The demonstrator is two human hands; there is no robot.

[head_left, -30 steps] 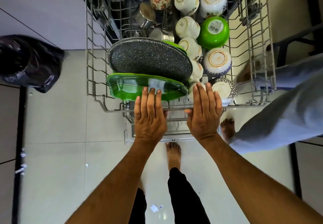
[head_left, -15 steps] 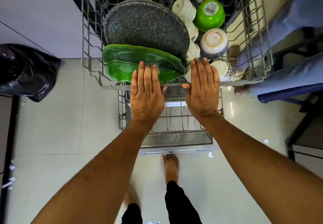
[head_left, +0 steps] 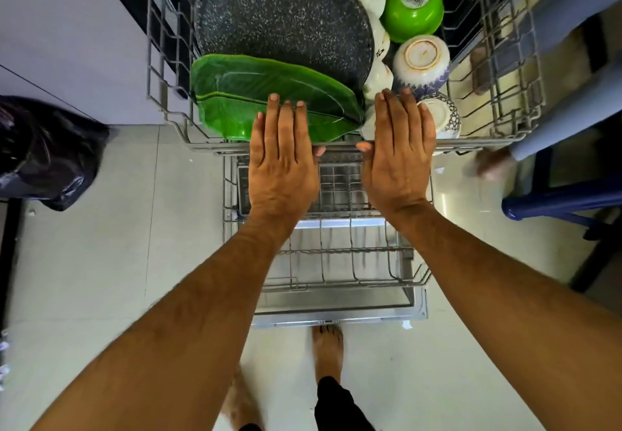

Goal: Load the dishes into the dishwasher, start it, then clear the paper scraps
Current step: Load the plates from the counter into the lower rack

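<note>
The upper dishwasher rack point(head_left: 175, 127) is loaded with a dark speckled pan point(head_left: 282, 13), a green leaf-shaped plate point(head_left: 235, 101), a green bowl point(head_left: 412, 10) and several white cups and bowls point(head_left: 420, 57). My left hand point(head_left: 284, 158) and my right hand point(head_left: 399, 154) lie flat with straight fingers against the rack's front rail, side by side. Below them the lower rack point(head_left: 336, 262) stands out over the open dishwasher door point(head_left: 336, 316). A paper scrap point(head_left: 406, 324) lies on the floor by the door's corner.
A black rubbish bag point(head_left: 43, 158) sits on the floor at left. Another person's leg and foot point(head_left: 491, 163) and a blue stool point(head_left: 552, 201) are at right. My bare feet point(head_left: 328, 350) stand in front of the door. More paper scraps point(head_left: 3, 346) lie at the far left.
Both hands have pushed the loaded upper rack away from me into the dishwasher, uncovering the lower rack and door. The person at right has shifted.
</note>
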